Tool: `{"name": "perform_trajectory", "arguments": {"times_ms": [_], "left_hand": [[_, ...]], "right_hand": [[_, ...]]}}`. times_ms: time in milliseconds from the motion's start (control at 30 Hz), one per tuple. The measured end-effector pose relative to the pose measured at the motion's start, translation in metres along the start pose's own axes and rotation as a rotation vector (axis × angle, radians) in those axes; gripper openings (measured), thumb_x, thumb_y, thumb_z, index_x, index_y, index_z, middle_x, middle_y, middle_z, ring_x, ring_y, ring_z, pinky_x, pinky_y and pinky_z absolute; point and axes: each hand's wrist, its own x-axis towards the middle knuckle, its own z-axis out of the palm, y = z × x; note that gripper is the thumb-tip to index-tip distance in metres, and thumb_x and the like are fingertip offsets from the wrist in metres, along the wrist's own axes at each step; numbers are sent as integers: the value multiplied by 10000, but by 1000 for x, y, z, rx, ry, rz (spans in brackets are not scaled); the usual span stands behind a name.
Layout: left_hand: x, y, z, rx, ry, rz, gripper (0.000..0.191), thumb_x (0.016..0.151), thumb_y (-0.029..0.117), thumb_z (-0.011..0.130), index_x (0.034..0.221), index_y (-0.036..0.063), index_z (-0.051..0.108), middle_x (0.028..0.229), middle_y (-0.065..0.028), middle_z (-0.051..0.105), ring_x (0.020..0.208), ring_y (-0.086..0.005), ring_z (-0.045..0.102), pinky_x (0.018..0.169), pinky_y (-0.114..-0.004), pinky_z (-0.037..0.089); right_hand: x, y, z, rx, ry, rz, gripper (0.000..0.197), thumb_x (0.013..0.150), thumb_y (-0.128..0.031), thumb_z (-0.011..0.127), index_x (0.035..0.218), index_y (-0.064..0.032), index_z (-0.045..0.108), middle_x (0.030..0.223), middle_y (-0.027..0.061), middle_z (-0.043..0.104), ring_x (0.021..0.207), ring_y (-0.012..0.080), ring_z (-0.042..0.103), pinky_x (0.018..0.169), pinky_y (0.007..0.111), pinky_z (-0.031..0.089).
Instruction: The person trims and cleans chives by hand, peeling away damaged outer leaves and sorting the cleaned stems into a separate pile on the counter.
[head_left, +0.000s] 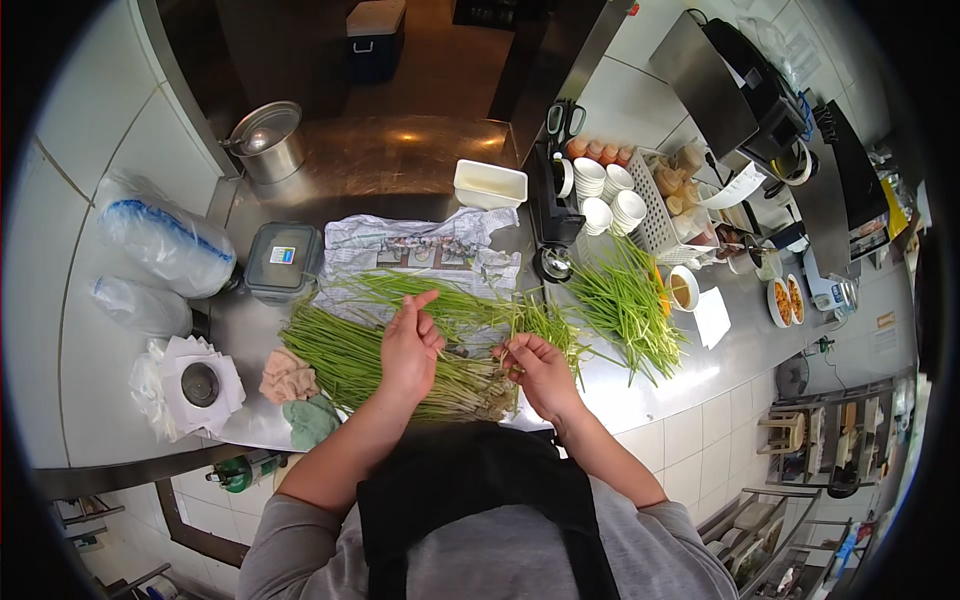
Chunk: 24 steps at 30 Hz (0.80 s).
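A large bundle of thin green stalks (337, 337), like garlic chives or young spring onions, lies in front of me with its pale, rooty ends (491, 397) to the right. Above this bundle is my left hand (412, 349), its index finger extended and the other fingers curled; whether a stalk is held in it cannot be made out. My right hand (538, 371) pinches a thin pale stalk end between thumb and fingertips, just over the roots. Loose stalks and trimmings (551, 330) lie beyond the right hand. Farther right rests a second heap of stalks (626, 307).
Newspaper (420, 244) lies under the greens on the steel counter (600, 375). Around it are a lidded container (281, 262), a white tub (491, 184), cloths (289, 375), a steel pot (268, 142), stacked white cups (596, 214), a sauce bowl (682, 289) and a perforated basket (652, 202).
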Motion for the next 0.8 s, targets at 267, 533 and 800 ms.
{"name": "perform_trajectory", "arguments": {"times_ms": [267, 533, 800], "left_hand": [[-13, -9, 29, 534, -231, -293, 324, 959, 290, 512, 1101, 14, 606, 645, 83, 350, 484, -24, 245, 436, -203, 227], [-17, -4, 38, 436, -230, -250, 278, 960, 232, 514, 1059, -6, 619, 728, 19, 522, 484, -20, 317, 437, -181, 248], [-27, 1, 28, 498, -349, -310, 300, 966, 229, 503, 1064, -33, 614, 685, 39, 445, 512, -22, 314, 448, -181, 243]], "right_hand": [[-2, 12, 9, -221, -116, -51, 92, 927, -137, 540, 911, -63, 592, 857, 7, 636, 712, 47, 507, 626, 179, 376], [-2, 16, -8, 411, 177, 163, 120, 899, -114, 571, 1005, -62, 591, 846, -3, 610, 712, 77, 543, 646, 210, 407], [-5, -7, -55, -1316, 428, -828, 462, 758, 7, 623, 1203, -101, 564, 1017, 117, 589, 960, 293, 544, 781, 362, 426]]}}
